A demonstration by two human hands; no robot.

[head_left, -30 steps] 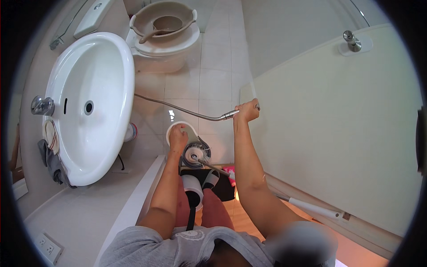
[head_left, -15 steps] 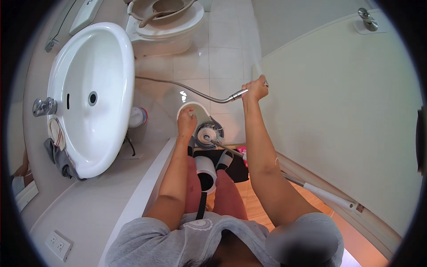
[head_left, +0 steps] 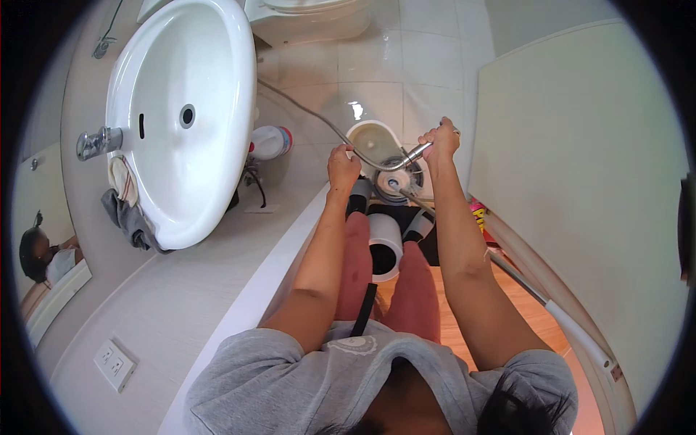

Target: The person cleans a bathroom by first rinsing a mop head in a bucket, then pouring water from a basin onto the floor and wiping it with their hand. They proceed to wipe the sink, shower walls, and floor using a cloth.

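Note:
My right hand (head_left: 441, 147) is wrapped round a metal hand sprayer (head_left: 417, 153) on a flexible steel hose (head_left: 308, 110). The hose sags across a pale mop bucket (head_left: 377, 127) on the floor, which has cloudy water in its wider part. In the bucket's spinner basket sits a round mop head (head_left: 393, 181); its pole slants away under my right forearm. My left hand (head_left: 344, 170) is closed beside the bucket's left rim, its fingertips close to the hose. Whether it pinches the rim or the hose is hidden.
A white washbasin (head_left: 239, 181) with cloths (head_left: 130, 217) on its edge juts out at left. A white bottle (head_left: 270, 143) stands below it. The toilet (head_left: 312, 22) is at the far end; a pale door (head_left: 580, 159) rises at right. A white cylindrical bin (head_left: 384, 230) stands between my legs.
The view has shifted, so the room sits further right and higher. My right hand has brought the sprayer closer to the bucket, and the hose now crosses over it. Spray toward the wall no longer shows.

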